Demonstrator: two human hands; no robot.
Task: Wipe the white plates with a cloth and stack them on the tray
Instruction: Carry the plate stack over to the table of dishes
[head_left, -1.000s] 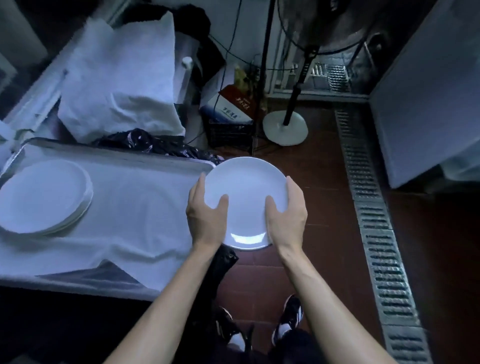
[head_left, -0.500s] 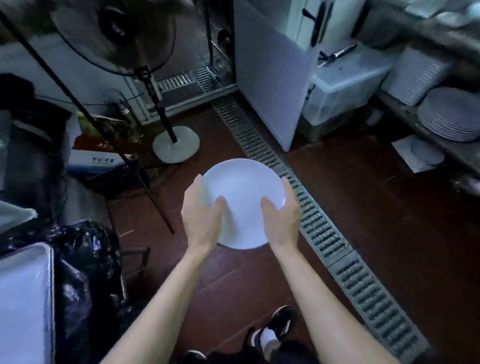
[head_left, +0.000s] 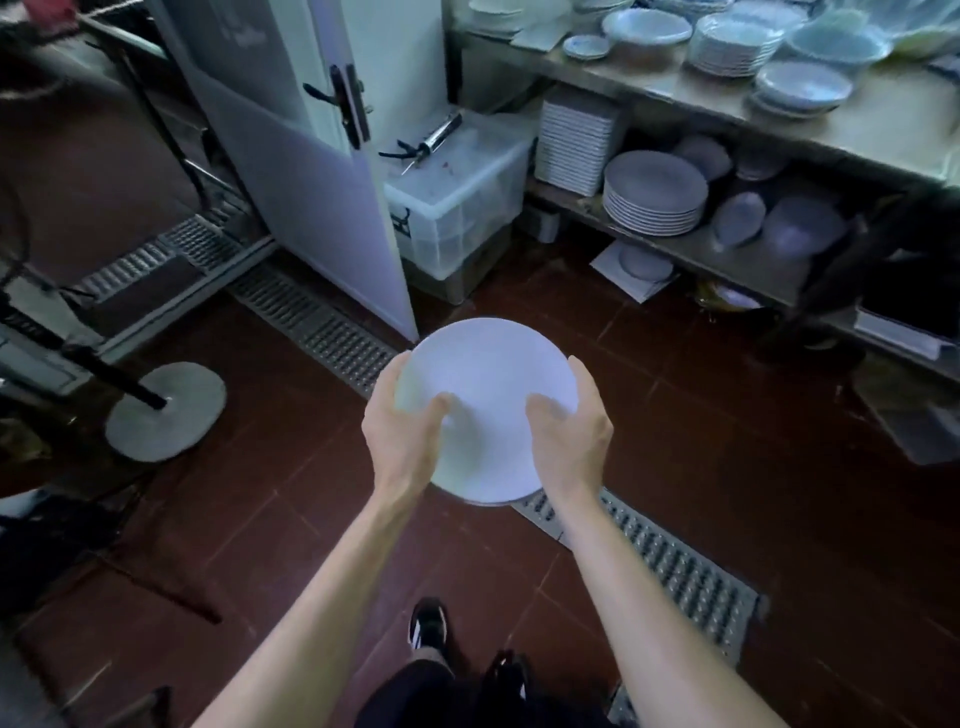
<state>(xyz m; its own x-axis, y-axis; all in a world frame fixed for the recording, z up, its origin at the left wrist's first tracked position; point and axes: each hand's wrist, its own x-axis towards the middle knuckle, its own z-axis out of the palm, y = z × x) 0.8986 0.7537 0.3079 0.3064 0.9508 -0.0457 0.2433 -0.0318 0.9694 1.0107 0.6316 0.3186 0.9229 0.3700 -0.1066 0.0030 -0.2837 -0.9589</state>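
You hold one white plate (head_left: 488, 405) level in front of you, over the red tiled floor (head_left: 727, 467) and the metal drain grate (head_left: 670, 566), well apart from any shelf. Your left hand (head_left: 402, 421) grips its left rim and your right hand (head_left: 569, 426) grips its right rim. On each side the thumb lies on the upper face while the fingers (head_left: 584, 374) curl round the edge and under it, so each hand pinches the rim. I judge this two-sided hold is meant to keep the plate flat and steady while you carry it. Neither cloth nor tray shows in this view, so I cannot tell whether the plate has been wiped.

Far right, a low shelf (head_left: 737, 260) carries a tall stack of round plates (head_left: 654, 195), a stack of square white dishes (head_left: 574, 145) to its left, and a few single plates further right. Above it the tabletop (head_left: 883, 119) bears more stacks of plates and bowls (head_left: 737, 44). These look like the supply you draw from, though that is only a judgement.

Left of the low shelf stands a clear plastic storage box (head_left: 457, 208) with its lid on; what is inside is too dim to make out. A caulking gun (head_left: 428, 143) lies on that lid. A white door (head_left: 311, 171) stands ajar beside it, and the round base of a fan stand (head_left: 166, 410) sits on the floor at the left.
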